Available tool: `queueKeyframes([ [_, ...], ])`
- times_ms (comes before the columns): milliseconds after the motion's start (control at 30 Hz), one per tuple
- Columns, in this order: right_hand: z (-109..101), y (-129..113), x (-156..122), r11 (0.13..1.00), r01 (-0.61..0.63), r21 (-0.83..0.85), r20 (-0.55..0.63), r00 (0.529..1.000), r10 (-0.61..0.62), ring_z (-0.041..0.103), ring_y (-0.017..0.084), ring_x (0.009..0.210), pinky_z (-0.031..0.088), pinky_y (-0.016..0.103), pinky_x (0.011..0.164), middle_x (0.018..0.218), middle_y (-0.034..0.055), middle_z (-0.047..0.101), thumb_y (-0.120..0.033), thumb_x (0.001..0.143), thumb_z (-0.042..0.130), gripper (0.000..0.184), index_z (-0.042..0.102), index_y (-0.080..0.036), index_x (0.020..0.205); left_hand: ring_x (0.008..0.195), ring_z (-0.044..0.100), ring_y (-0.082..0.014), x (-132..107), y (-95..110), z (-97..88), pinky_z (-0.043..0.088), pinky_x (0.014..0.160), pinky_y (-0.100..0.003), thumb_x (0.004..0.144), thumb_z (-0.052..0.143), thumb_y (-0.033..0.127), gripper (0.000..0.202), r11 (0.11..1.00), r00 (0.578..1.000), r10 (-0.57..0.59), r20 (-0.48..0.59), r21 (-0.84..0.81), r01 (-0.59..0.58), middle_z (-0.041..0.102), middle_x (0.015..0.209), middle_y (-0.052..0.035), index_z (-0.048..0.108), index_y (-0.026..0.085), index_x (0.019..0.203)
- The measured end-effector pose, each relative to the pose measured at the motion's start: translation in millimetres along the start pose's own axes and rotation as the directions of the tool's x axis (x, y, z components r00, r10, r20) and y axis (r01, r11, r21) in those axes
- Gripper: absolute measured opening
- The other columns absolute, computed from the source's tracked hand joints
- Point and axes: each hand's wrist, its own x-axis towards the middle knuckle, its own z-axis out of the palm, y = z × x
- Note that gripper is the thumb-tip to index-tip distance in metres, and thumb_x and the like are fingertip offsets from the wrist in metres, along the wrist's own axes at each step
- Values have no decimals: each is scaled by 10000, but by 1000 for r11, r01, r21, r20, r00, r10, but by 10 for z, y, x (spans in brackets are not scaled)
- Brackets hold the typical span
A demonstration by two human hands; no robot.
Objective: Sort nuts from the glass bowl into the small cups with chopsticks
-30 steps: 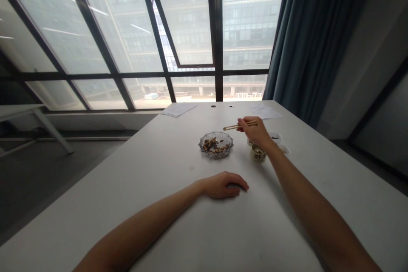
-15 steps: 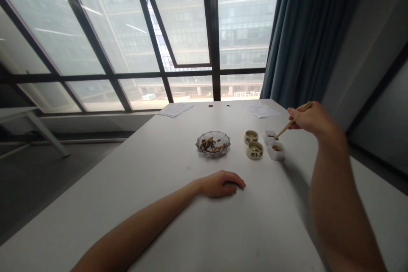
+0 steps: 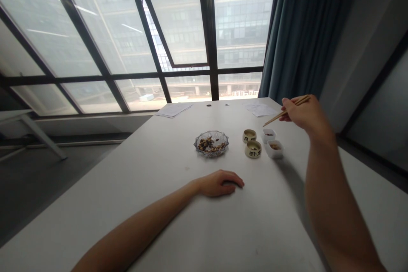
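Observation:
My right hand (image 3: 301, 111) grips a pair of wooden chopsticks (image 3: 280, 114), their tips in the air just above and left of the far white container (image 3: 268, 136). I see nothing between the tips. Nearer to me is a second white container (image 3: 274, 150) with brownish bits in it. Just left of these stand two small pale ceramic cups with dark characters, a far cup (image 3: 249, 136) and a near cup (image 3: 253, 150). A clear scalloped glass bowl (image 3: 211, 151) with brown and yellowish pieces sits further left. My left hand (image 3: 221, 183) lies on the table, fingers stretched out, holding nothing.
All this stands on a long white table (image 3: 178, 229). Paper sheets (image 3: 174, 110) lie at its far left, more paper (image 3: 259, 109) at its far right. A small dark disc (image 3: 208, 105) is near the far edge. Windows and a blue curtain (image 3: 296, 29) are behind.
My right hand has lifted the chopsticks and moved them left. Their tips have left the white containers and are now in the air. My left hand stays in place.

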Motion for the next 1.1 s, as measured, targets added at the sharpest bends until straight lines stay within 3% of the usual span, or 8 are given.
queueKeyframes([
  [100,229,-228,-91,1000,-25,-14,-31,999,24,697,227,503,575,317,461,650,111,706,-450,883,681,315,688,-179,723,1200,646,-223,2,-4,6,469,1095,-362,975,568,304,309,1000,1000,10,-6,0,-10,699,1271,-124,687,210,1245],
  [267,688,-366,-264,994,80,78,130,987,-89,703,213,526,565,281,455,642,89,704,-542,906,639,412,705,-168,747,1200,650,-225,5,0,9,471,1090,-359,978,565,327,311,1000,1000,20,-8,0,-20,702,1266,-126,688,211,1240],
  [400,1098,-205,-380,978,151,144,282,941,-187,713,206,569,552,266,489,681,78,709,-571,932,585,455,688,-168,747,1199,650,-226,3,-3,5,473,1086,-355,980,558,319,317,1000,1000,26,3,6,-26,699,1271,-129,683,206,1249],
  [567,1504,139,-488,987,118,111,421,894,-154,708,213,582,514,266,521,590,37,652,-518,927,582,417,641,-186,683,1204,648,-221,3,-7,5,466,1097,-352,974,564,303,314,1000,1000,15,1,20,-15,700,1274,-118,682,213,1251],
  [867,1702,266,-661,963,268,-18,504,835,-223,611,168,603,416,254,572,604,15,657,-480,946,538,412,606,-201,651,1192,655,-231,8,-9,17,478,1086,-362,964,581,293,311,999,999,37,-7,15,-37,709,1261,-114,683,217,1247],
  [1100,1752,340,-701,974,228,-4,504,842,-195,583,175,581,397,265,553,572,18,630,-549,965,477,494,622,-193,655,1184,662,-234,7,11,12,484,1083,-365,961,596,310,314,999,999,35,-7,9,-35,712,1257,-117,685,213,1245],
])
